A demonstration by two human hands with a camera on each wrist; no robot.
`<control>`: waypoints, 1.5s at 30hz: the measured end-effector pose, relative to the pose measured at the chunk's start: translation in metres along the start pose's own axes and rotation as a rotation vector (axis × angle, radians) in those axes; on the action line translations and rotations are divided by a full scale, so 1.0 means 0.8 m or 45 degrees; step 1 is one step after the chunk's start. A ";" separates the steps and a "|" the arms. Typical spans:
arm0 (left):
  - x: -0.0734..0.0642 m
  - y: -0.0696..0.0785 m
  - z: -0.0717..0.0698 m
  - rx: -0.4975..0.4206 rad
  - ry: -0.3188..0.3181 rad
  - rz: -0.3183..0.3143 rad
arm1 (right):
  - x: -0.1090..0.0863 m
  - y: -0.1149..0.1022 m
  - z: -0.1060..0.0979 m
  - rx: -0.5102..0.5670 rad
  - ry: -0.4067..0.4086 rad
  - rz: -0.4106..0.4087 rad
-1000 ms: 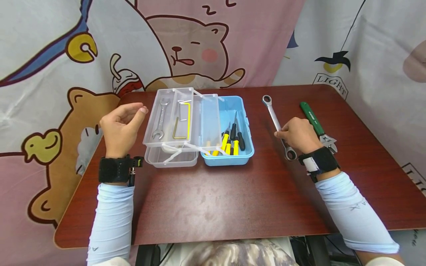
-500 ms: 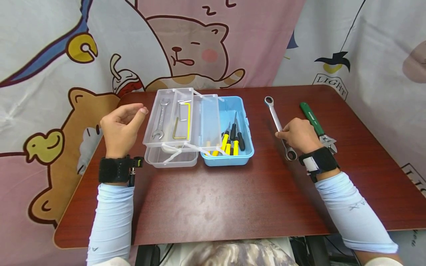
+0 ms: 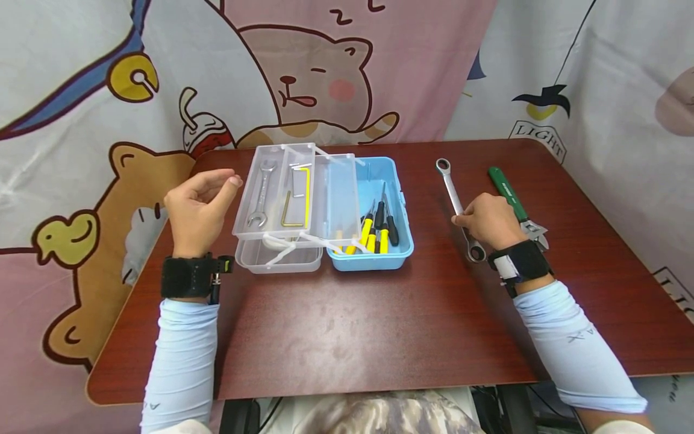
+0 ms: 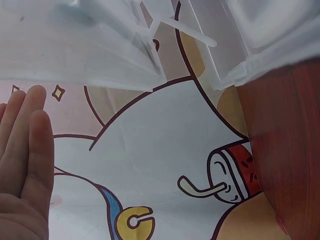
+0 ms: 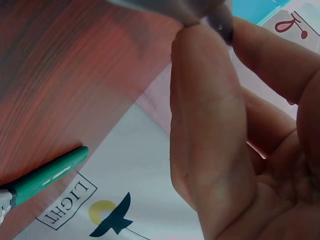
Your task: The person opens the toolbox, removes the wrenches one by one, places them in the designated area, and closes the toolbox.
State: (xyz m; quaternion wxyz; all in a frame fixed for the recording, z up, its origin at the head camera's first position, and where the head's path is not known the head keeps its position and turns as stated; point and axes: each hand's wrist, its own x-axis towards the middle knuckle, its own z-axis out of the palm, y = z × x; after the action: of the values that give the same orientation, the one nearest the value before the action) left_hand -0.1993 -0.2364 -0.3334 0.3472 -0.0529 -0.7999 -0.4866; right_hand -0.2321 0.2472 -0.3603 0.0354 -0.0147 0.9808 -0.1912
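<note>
My right hand (image 3: 492,220) pinches a silver ratcheting ring wrench (image 3: 452,191) by the middle of its shaft, between thumb and fingers. Seen from the right wrist, the thumb (image 5: 210,120) hides most of the grip. A green-handled adjustable wrench (image 3: 508,193) lies just right of that hand. On the left, my left hand (image 3: 196,211) is held beside the toolbox's clear upper tray (image 3: 244,208), holding nothing. Its fingers (image 4: 40,145) look nearly straight in the left wrist view. That tray contains a silver combination wrench (image 3: 263,196) and several hex keys, one of them yellow (image 3: 307,199).
The toolbox's blue base (image 3: 403,208) holds several yellow and black screwdrivers (image 3: 384,240). A clear lower section (image 3: 279,262) sits under the trays at left. All stand on a reddish-brown table (image 3: 368,325) with a printed cloth (image 3: 423,78) behind it.
The ratcheting wrench's far end has shifted right and slightly nearer, and my right hand has moved slightly right with it. My left hand has stayed nearly still.
</note>
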 end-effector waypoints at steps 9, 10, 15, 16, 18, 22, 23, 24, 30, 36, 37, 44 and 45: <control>0.000 -0.004 0.001 0.000 -0.008 -0.011 | 0.003 0.007 0.002 -0.033 -0.002 0.005; 0.000 -0.004 0.001 -0.001 -0.009 -0.010 | 0.004 0.008 0.002 -0.031 -0.005 0.010; 0.000 -0.004 0.002 -0.003 -0.009 -0.010 | 0.005 0.012 0.002 -0.021 -0.011 0.027; 0.000 -0.004 0.002 -0.004 -0.009 -0.010 | 0.005 0.013 0.002 -0.020 -0.014 0.031; -0.001 -0.003 0.002 -0.006 -0.008 -0.011 | 0.006 0.015 0.002 -0.022 -0.014 0.038; -0.002 -0.003 0.002 -0.007 -0.009 -0.010 | 0.007 0.017 0.003 -0.018 -0.024 0.072; -0.002 -0.003 0.002 -0.007 -0.010 -0.010 | 0.008 0.017 0.003 -0.021 -0.026 0.079; -0.002 -0.003 0.002 -0.005 -0.010 -0.009 | 0.008 0.018 0.003 -0.022 -0.030 0.088; -0.002 -0.003 0.002 -0.006 -0.015 -0.004 | 0.010 0.023 0.006 -0.032 -0.039 0.098; -0.001 -0.003 0.002 -0.005 -0.015 -0.001 | 0.011 0.029 0.007 -0.038 -0.012 0.082; -0.001 -0.003 0.002 -0.006 -0.015 -0.001 | 0.011 0.030 0.006 -0.036 -0.012 0.081; -0.002 -0.003 0.001 0.003 -0.014 -0.001 | 0.009 0.035 0.005 -0.036 -0.016 0.084; -0.002 -0.002 0.001 0.004 -0.013 -0.003 | 0.009 0.035 0.006 -0.040 -0.015 0.081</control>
State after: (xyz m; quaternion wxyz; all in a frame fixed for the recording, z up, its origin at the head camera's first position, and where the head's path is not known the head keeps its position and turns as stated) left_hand -0.1995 -0.2361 -0.3360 0.3426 -0.0540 -0.8026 -0.4853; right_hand -0.2392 0.2714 -0.3756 0.0469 0.0147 0.9834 -0.1747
